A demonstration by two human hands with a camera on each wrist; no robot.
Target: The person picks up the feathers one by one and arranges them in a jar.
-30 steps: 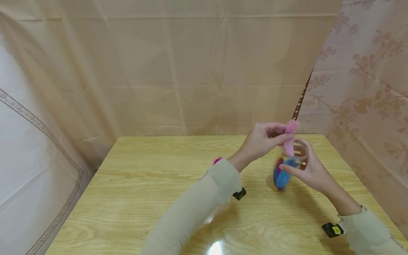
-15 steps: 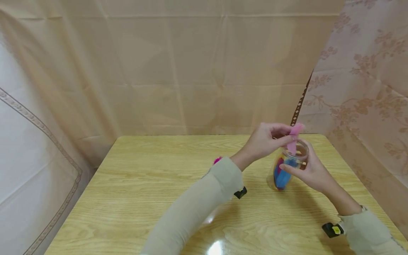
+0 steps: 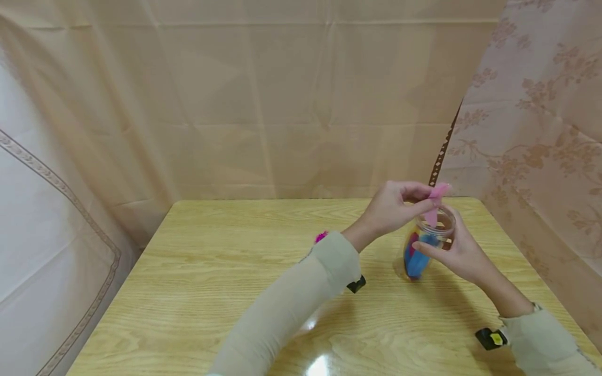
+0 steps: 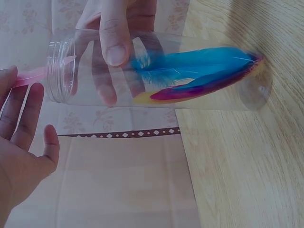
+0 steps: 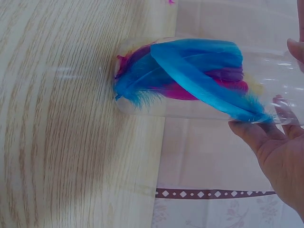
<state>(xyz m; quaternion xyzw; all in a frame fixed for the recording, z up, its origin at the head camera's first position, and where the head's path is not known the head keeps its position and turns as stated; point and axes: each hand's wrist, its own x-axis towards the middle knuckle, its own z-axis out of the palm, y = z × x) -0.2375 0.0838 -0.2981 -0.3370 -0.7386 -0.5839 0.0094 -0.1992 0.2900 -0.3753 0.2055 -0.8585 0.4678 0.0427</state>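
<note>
Thumb and fingers of my left hand [image 3: 392, 208] pinch a pink feather [image 3: 437, 193] just above the mouth of a clear jar [image 4: 56, 90]. The feather's lower end dips inside the jar's threaded rim, as the left wrist view shows. My right hand [image 3: 463, 256] grips the jar round its upper part, thumb on the near side. Inside lie blue feathers [image 4: 204, 61], a magenta feather [image 5: 178, 92] and some yellow, partly hidden behind the blue. The jar's base meets the wooden tabletop.
A small magenta fluffy thing [image 3: 321, 236] shows on the table [image 3: 211, 282], partly hidden behind my left sleeve. Beige cloth [image 3: 291, 104] hangs along the table's back edge, and flowered cloth [image 3: 541, 141] hangs on the right.
My left hand has moved slightly right and the pink feather has tilted rightward and sunk a little at the jar's mouth. My right hand and the jar have stayed put.
</note>
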